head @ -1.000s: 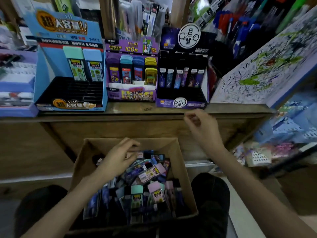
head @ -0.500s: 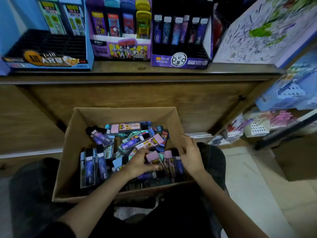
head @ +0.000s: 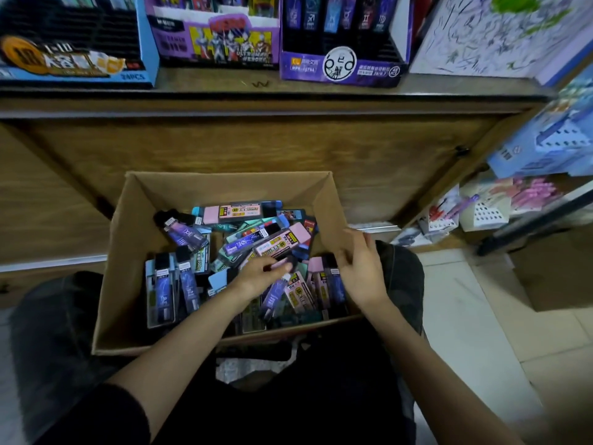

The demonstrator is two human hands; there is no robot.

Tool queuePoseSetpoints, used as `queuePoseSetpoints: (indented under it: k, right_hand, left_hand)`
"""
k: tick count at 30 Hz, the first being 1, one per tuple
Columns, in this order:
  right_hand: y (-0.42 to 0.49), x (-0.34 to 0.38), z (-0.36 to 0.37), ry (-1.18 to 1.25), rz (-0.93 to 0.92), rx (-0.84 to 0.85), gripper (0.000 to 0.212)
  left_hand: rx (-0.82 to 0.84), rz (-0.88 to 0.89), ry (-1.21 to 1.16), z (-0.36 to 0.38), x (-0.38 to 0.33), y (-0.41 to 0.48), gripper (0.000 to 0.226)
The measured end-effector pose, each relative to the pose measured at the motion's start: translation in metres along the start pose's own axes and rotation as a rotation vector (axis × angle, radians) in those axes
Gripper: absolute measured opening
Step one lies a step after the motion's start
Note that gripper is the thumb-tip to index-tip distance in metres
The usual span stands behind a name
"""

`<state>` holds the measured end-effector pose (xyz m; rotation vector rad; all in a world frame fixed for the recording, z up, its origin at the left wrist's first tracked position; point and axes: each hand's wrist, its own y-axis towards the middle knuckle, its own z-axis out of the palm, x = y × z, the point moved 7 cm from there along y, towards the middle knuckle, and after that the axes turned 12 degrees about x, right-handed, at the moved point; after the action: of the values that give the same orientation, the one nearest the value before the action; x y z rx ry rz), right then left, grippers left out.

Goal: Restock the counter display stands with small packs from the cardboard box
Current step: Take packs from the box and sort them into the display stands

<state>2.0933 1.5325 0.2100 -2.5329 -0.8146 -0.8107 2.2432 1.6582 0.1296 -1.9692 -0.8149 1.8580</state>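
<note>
We dug w/ left hand (head: 256, 277) in cardboard box (head: 128, 252) at 6 o'clock, fingers prob. pinching a purple pack (head: 272, 295) to lift; right hand (head: 359, 271), fingers loosely open, empty, steadied the 3 o'clock wall.

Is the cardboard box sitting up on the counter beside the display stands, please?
No, the cardboard box rests low on the person's lap, below the wooden counter where the display stands sit.

Display stands (head: 343, 43) cropped at top edge; left hand's (head: 256, 277) fingertips buried among packs (head: 237, 248).
</note>
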Motion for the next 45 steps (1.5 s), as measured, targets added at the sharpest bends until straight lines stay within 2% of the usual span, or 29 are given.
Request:
queuePoseSetpoints:
  k: [3, 6, 10, 12, 15, 18, 23, 26, 29, 30, 34, 38, 41, 45]
  right_hand:
    - [-0.01, 0.025, -0.008, -0.201, -0.187, -0.122, 0.031]
    - [-0.011, 0.043, 0.005, -0.188, -0.312, -0.022, 0.03]
    - [0.007, 0.041, 0.05, 0.068, -0.163, 0.321, 0.029]
    - [0.018, 0.035, 0.071, 0.019, -0.085, 0.435, 0.03]
    - [0.032, 0.027, 0.088, -0.19, -0.045, 0.5, 0.034]
    - [0.036, 0.025, 0.1, -0.384, -0.083, 0.531, 0.038]
    - [0.03, 0.026, 0.106, -0.518, -0.15, 0.551, 0.044]
    - [0.024, 0.033, 0.103, -0.382, -0.188, 0.534, 0.043]
    - [0.014, 0.04, 0.109, -0.156, -0.198, 0.615, 0.035]
    - [0.011, 0.04, 0.111, -0.164, -0.199, 0.627, 0.036]
    - [0.018, 0.032, 0.107, -0.439, -0.18, 0.555, 0.043]
    - [0.02, 0.033, 0.107, -0.413, -0.169, 0.594, 0.043]
    - [0.018, 0.035, 0.102, -0.27, -0.149, 0.607, 0.04]
    - [0.015, 0.039, 0.094, 0.159, -0.099, 0.585, 0.032]
  left_hand:
    - [-0.028, 0.042, -0.154, -0.008, 0.0, -0.004, 0.032]
    - [-0.126, 0.119, -0.328, -0.029, -0.007, -0.013, 0.037]
    - [-0.287, 0.222, -0.613, -0.067, -0.009, -0.032, 0.017]
    - [-0.3, 0.233, -0.69, -0.08, -0.006, -0.042, 0.016]
    - [-0.25, 0.208, -0.698, -0.089, -0.001, -0.056, 0.028]
    - [-0.199, 0.199, -0.656, -0.09, 0.002, -0.065, 0.036]
    - [-0.152, 0.158, -0.672, -0.082, 0.009, -0.067, 0.037]
    - [-0.138, 0.11, -0.721, -0.08, 0.014, -0.068, 0.034]
    - [-0.092, 0.081, -0.75, -0.078, 0.017, -0.068, 0.035]
    - [-0.077, 0.074, -0.754, -0.078, 0.017, -0.068, 0.036]
    - [-0.023, 0.062, -0.764, -0.075, 0.016, -0.071, 0.042]
    - [0.017, 0.138, -0.785, -0.073, 0.009, -0.073, 0.047]
    - [0.021, 0.169, -0.748, -0.072, 0.008, -0.074, 0.045]
    - [0.013, 0.177, -0.719, -0.074, 0.009, -0.074, 0.043]
